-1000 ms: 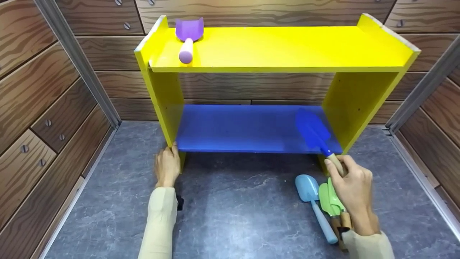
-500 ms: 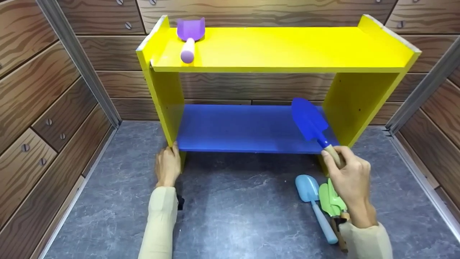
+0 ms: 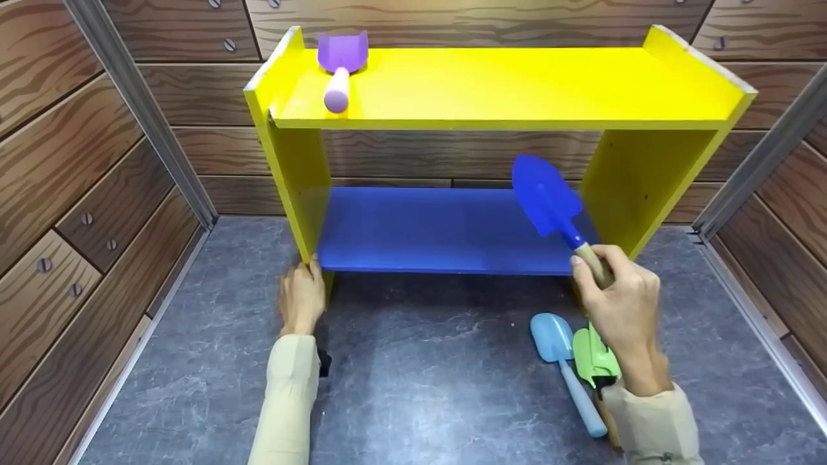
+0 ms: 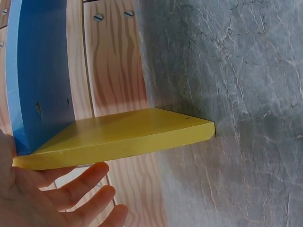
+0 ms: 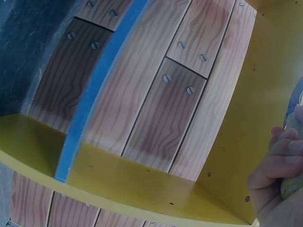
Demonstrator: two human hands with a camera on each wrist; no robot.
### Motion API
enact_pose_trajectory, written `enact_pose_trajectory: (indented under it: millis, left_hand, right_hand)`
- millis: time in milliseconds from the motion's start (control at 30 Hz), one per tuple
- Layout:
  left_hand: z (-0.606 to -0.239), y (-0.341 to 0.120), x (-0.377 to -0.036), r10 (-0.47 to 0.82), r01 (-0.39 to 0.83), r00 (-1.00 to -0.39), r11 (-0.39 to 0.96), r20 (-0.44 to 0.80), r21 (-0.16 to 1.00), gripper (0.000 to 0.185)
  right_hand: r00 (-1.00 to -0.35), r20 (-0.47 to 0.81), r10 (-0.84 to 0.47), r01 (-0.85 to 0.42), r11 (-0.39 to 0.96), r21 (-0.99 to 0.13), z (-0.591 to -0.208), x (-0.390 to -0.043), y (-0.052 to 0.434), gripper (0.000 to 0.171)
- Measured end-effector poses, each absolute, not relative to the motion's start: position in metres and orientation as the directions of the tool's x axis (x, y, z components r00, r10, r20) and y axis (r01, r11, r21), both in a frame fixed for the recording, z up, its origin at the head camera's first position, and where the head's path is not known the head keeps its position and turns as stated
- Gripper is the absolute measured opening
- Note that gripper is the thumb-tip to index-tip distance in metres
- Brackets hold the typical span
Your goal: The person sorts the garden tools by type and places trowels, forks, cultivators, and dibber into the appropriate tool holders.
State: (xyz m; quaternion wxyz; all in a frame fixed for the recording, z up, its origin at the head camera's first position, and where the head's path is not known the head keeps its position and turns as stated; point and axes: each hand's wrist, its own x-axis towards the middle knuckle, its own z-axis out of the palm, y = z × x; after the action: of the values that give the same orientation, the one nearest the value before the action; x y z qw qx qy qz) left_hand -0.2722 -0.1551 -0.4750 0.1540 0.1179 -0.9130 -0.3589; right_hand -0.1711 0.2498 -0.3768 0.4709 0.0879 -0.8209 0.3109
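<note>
My right hand (image 3: 623, 303) grips the light wooden handle of a blue hand trowel (image 3: 544, 194). Its blade points up and away, in front of the right part of the lower shelf. In the right wrist view the right hand (image 5: 279, 165) is curled round the handle at the edge, with most of the trowel out of sight. My left hand (image 3: 302, 294) holds the left side panel of a yellow shelf unit (image 3: 504, 84) where the blue lower shelf (image 3: 420, 229) meets it. The left wrist view shows the fingers (image 4: 90, 187) along the panel's outer side.
A purple scoop (image 3: 342, 55) lies at the left of the top shelf. On the grey floor (image 3: 413, 387), by my right forearm, are a light blue trowel (image 3: 552, 339) and green garden tools (image 3: 591, 355), partly hidden by the sleeve. Wood-patterned walls (image 3: 452, 152) surround the unit.
My right hand has lifted the blue trowel up and slightly left, away from the lower shelf. The left hand keeps its place on the side panel.
</note>
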Motion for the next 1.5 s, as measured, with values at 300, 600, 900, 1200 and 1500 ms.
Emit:
enact_pose_trajectory:
  millis: [300, 600, 900, 1200, 1500]
  left_hand:
    - [-0.475, -0.156, -0.271, -0.331, -0.108, -0.922, 0.722, 0.203, 0.684, 0.052]
    - [-0.477, -0.156, -0.271, -0.328, -0.098, -0.920, 0.722, 0.213, 0.685, 0.052]
    - [-0.478, -0.156, -0.271, -0.334, -0.106, -0.919, 0.723, 0.211, 0.683, 0.053]
    - [-0.479, -0.156, -0.271, -0.324, -0.081, -0.914, 0.737, 0.245, 0.671, 0.051]
    - [-0.476, -0.156, -0.272, -0.326, -0.094, -0.918, 0.731, 0.225, 0.676, 0.052]
  right_hand:
    - [-0.525, 0.839, 0.142, -0.456, 0.785, -0.418, -0.366, -0.171, 0.241, 0.012]
    - [-0.516, 0.847, 0.130, -0.480, 0.774, -0.412, -0.358, -0.174, 0.233, 0.013]
    - [-0.514, 0.850, 0.114, -0.492, 0.773, -0.401, -0.351, -0.176, 0.228, 0.013]
    - [-0.511, 0.853, 0.109, -0.496, 0.772, -0.396, -0.347, -0.177, 0.226, 0.014]
    - [-0.521, 0.845, 0.125, -0.478, 0.777, -0.409, -0.334, -0.177, 0.221, 0.013]
